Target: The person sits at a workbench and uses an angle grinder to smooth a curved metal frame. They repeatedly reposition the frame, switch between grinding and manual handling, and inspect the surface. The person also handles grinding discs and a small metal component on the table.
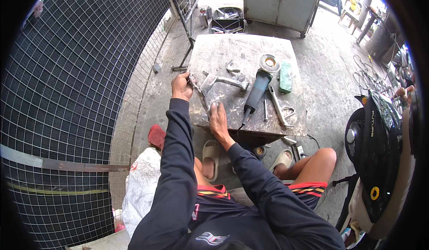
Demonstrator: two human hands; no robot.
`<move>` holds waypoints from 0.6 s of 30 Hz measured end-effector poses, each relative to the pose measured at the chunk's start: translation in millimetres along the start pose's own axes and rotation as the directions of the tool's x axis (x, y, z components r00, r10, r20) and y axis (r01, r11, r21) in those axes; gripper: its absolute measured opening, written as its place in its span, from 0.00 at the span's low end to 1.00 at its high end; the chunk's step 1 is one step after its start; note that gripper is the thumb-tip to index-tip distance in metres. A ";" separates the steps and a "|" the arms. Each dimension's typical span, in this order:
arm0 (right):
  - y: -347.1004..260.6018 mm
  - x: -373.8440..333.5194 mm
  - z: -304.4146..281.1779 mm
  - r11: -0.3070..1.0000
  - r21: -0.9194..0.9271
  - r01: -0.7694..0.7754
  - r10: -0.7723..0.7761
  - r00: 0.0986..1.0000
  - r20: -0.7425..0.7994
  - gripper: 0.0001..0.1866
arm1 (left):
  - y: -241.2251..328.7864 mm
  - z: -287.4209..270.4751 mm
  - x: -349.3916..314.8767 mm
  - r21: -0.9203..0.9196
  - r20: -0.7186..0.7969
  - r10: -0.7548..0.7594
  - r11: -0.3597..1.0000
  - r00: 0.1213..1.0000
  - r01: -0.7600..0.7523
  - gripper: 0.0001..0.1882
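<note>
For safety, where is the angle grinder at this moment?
In the head view, the angle grinder lies right of centre on the table, left of the green block.

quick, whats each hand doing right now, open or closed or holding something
Left hand: closed on the far end of a long, narrow, grey metal part.
Right hand: at its near end, fingers extended; grip cannot be told.

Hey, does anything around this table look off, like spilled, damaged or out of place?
I see no clear spill or breakage, though the table is blotched and scuffed. What looks odd is the footwear: open sandals close to a grinder, leaving skin bare near a power tool.
</note>
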State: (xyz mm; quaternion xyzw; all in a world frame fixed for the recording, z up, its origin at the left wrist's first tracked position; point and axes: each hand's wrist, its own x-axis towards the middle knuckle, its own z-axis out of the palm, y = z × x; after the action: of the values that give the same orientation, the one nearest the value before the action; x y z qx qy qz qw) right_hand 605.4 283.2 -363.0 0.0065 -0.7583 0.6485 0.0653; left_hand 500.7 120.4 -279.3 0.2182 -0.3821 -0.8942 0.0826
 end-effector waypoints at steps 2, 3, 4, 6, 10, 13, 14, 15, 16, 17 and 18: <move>-1.7 -2.4 -0.9 0.997 -0.026 -0.073 0.074 0.997 0.024 0.26 | 1.2 6.4 0.8 -0.093 0.150 0.025 0.996 0.988 -0.012 0.03; -3.1 -4.1 -2.3 0.997 -0.026 -0.074 0.075 0.997 0.036 0.25 | 3.6 11.0 -1.1 -0.120 0.145 0.017 0.993 0.989 0.001 0.04; -4.8 -3.8 -4.0 0.997 -0.017 -0.072 0.073 0.997 0.029 0.25 | 6.3 18.6 -2.9 -0.051 0.141 0.069 0.997 0.988 -0.062 0.04; -8.6 -4.2 -6.1 0.999 -0.015 -0.044 0.044 0.999 -0.012 0.24 | 25.1 31.5 -6.0 -0.045 0.143 0.170 0.985 0.975 -0.165 0.03; -14.3 -3.8 -6.8 1.000 -0.019 -0.013 0.012 0.998 -0.062 0.23 | 70.2 40.3 -8.0 -0.127 0.207 0.281 0.958 0.937 -0.259 0.02; -15.4 -3.8 -6.8 0.998 0.021 -0.052 0.053 0.998 -0.037 0.22 | 76.2 26.2 -17.6 0.091 0.069 0.364 0.925 0.929 -0.369 0.02; -15.2 -3.2 -7.1 0.996 0.046 -0.081 0.083 0.996 -0.037 0.22 | 71.4 18.6 -24.0 0.352 0.179 0.387 0.833 0.905 -0.426 0.06; -14.7 -3.5 -7.4 0.997 0.043 -0.059 0.060 0.998 -0.028 0.22 | 63.0 8.6 -33.6 0.600 0.224 0.368 0.677 0.902 -0.425 0.10; -14.4 -2.8 -8.1 0.997 0.050 -0.057 0.058 0.998 -0.027 0.22 | 51.4 3.4 -39.8 0.760 0.198 0.304 0.553 0.932 -0.341 0.18; -14.1 -3.3 -8.5 0.995 0.062 -0.080 0.082 0.996 -0.033 0.22 | 40.1 -2.3 -46.5 0.852 0.335 0.194 0.356 0.922 -0.385 0.25; -13.9 -2.6 -9.3 0.994 0.032 -0.107 0.108 0.994 -0.013 0.22 | 32.9 -5.7 -50.0 0.875 0.412 0.085 0.242 0.907 -0.420 0.28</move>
State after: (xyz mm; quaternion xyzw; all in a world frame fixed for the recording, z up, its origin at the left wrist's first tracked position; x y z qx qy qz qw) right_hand 610.1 289.9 -348.3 -0.0382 -0.7469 0.6629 0.0359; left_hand 547.3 109.6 -242.8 0.0297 -0.8743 -0.4838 0.0261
